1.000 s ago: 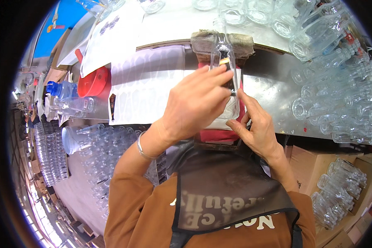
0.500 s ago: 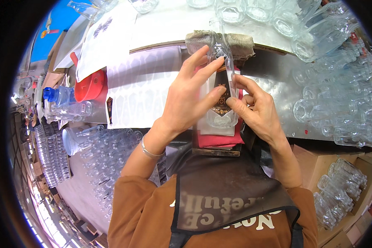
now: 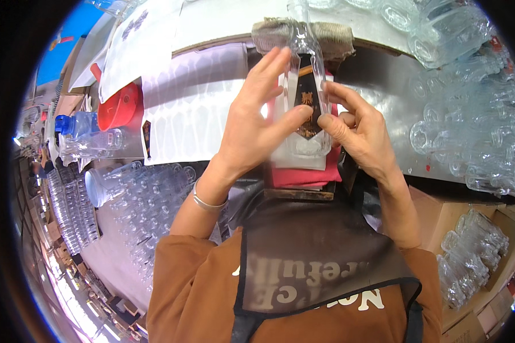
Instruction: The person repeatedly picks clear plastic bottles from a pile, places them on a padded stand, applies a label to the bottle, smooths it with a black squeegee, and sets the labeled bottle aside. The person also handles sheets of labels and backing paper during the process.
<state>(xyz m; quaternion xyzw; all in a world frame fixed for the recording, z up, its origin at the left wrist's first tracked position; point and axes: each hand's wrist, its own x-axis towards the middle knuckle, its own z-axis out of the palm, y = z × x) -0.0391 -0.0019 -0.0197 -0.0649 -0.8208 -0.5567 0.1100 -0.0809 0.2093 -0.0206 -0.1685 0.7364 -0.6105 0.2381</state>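
Observation:
A clear glass bottle [image 3: 308, 147] lies on its back in front of me, its neck pointing away and resting over a rolled beige cloth [image 3: 336, 40]. On its upper face sits a dark, pointed label [image 3: 307, 86] with gold print. My left hand [image 3: 247, 123] is spread along the bottle's left side, its thumb reaching onto the label. From the right, my right hand [image 3: 361, 130] grips the bottle's side, thumb on top near the label's edge and fingers partly hidden. Under the bottle are a white pad and a red cloth [image 3: 306, 178].
White label sheets [image 3: 197, 103] lie left of the bottle, beside a red scoop-like container [image 3: 119, 108] and a blue-capped plastic bottle [image 3: 81, 123]. Several glass bottles [image 3: 452, 143] crowd the right side. A cardboard box [image 3: 426, 220] of glassware stands at lower right, and more glassware [image 3: 146, 206] at lower left.
My left fingers have come off the label's upper part to the bottle's left side. My right hand still grips the bottle. The whole view has shifted slightly.

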